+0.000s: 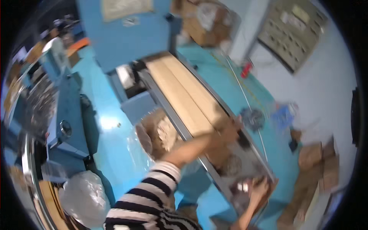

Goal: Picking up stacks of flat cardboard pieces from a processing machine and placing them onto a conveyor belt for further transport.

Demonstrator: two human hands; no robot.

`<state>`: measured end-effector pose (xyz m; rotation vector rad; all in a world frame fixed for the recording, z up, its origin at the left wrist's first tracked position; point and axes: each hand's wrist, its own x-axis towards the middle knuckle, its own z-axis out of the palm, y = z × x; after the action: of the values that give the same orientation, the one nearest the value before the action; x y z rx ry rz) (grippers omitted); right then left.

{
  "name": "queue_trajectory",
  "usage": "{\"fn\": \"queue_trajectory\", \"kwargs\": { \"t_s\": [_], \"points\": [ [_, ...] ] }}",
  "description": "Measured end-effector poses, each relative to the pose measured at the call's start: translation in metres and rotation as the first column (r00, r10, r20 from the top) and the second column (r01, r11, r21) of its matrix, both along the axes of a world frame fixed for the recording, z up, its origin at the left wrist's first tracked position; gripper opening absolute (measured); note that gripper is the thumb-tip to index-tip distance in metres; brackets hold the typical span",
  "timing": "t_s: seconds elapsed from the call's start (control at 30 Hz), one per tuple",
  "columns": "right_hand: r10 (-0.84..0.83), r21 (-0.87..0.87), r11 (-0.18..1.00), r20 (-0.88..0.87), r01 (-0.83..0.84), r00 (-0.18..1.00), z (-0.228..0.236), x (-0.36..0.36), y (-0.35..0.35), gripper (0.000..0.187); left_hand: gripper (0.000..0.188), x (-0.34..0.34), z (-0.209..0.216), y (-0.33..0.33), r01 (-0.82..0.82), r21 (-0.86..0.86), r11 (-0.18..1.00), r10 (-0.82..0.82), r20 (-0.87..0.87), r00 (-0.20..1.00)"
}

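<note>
Room above tan strips (172, 86) ends at blue machine (132, 42).

Left hand (230, 131) blurred; shiny thing (242, 187) near right hand (260, 189) indistinct

The long, metal-railed desk (248, 168) bears two tan belts (168, 86) side by side; a blurred round thing (232, 165) lies on its near end.

Workshop room: blue floor (111, 153), pale wall (326, 92).
Floor glossy, bright glare (109, 122) left of centre; beige-grey panel (293, 32) upper right; brown cardboard (310, 155) near wall, lower right.
</note>
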<state>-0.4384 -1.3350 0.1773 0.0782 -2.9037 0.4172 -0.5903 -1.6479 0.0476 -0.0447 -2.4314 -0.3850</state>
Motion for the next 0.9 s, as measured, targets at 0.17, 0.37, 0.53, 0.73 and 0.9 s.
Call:
{"fn": "queue_trajectory", "kwargs": {
  "t_s": [0.17, 0.37, 0.53, 0.73, 0.9],
  "points": [
    [0.116, -0.178, 0.979, 0.072, -0.102, 0.991, 0.019, -0.086, -0.102, 0.092, 0.033, 0.044, 0.134, -0.103, 0.321, -0.279, 0.905, -0.177, 0.44, 0.881],
    [0.62, -0.584, 0.659, 0.066, -0.474, 0.781, 0.011, -0.098, -0.131, 0.094, 0.043, 0.094, 0.111, -0.1, 0.368, 0.411, 0.834, -0.39, -0.031, 0.92],
    [0.682, -0.233, 0.728, 0.143, -0.645, 0.717, 0.024, -0.082, -0.127, 0.098, 0.05, 0.151, 0.119, 0.011, 0.224, 0.178, 0.958, -0.26, 0.212, 0.942],
    [0.516, 0.064, 0.856, -0.125, -0.512, 0.847, 0.0, -0.075, -0.11, 0.079, 0.042, 0.158, 0.086, 0.022, -0.005, 0.156, 0.988, -0.018, 0.144, 0.989],
    [0.661, -0.554, 0.618, -0.02, -0.558, 0.75, -0.003, -0.04, -0.121, 0.078, 0.061, 0.163, 0.089, -0.057, -0.25, 0.296, 0.922, 0.272, -0.036, 0.962]
  ]
}}
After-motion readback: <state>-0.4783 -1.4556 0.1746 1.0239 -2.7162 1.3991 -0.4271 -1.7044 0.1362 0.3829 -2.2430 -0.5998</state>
